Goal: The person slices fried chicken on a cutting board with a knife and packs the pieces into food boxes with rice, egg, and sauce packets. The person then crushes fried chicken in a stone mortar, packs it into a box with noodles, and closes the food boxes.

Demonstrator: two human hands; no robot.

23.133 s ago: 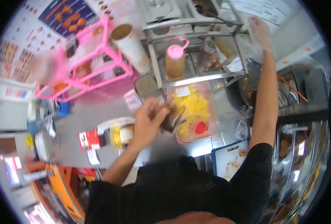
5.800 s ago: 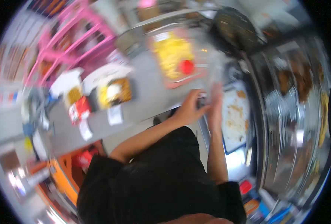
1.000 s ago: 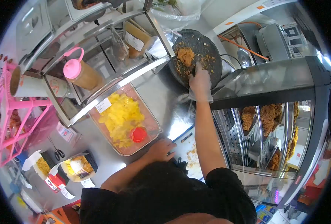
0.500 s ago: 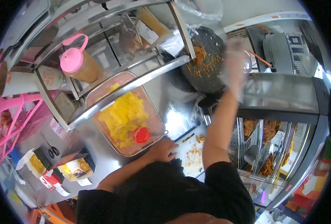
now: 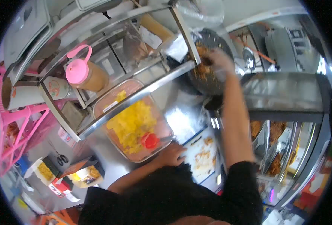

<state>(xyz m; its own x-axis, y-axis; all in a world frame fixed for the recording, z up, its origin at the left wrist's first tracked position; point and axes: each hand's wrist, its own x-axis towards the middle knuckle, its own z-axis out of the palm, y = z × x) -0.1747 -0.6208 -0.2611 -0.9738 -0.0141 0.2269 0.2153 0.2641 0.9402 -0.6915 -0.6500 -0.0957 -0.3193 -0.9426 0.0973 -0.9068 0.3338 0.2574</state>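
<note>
My right hand (image 5: 221, 62), blurred and seemingly in a clear plastic glove, reaches into a dark speckled pan (image 5: 211, 84). Brown crumbly food (image 5: 202, 71) lies in the pan at my fingertips; whether they grip any of it is too smeared to see. On the steel counter my left hand (image 5: 170, 154) rests with fingers extended, holding nothing. It is between the near corner of a tray (image 5: 115, 144) of yellow food (image 5: 134, 120) and a white cutting board (image 5: 201, 167) with scattered crumbs. A red cup-shaped scoop (image 5: 150, 140) sits in the yellow food.
A metal rack (image 5: 143, 93) crosses above the tray, carrying a pink-lidded bottle (image 5: 77, 72). To the right stands a glass-fronted display case (image 5: 286, 95) with fried food. Open food boxes (image 5: 85, 174) and scissors (image 5: 62, 160) lie at left. A knife (image 5: 218, 170) is beside the board.
My right hand has moved from the pan's right edge leftward, down into the brown food. My left hand stays by the tray. The whole view has shifted slightly.
</note>
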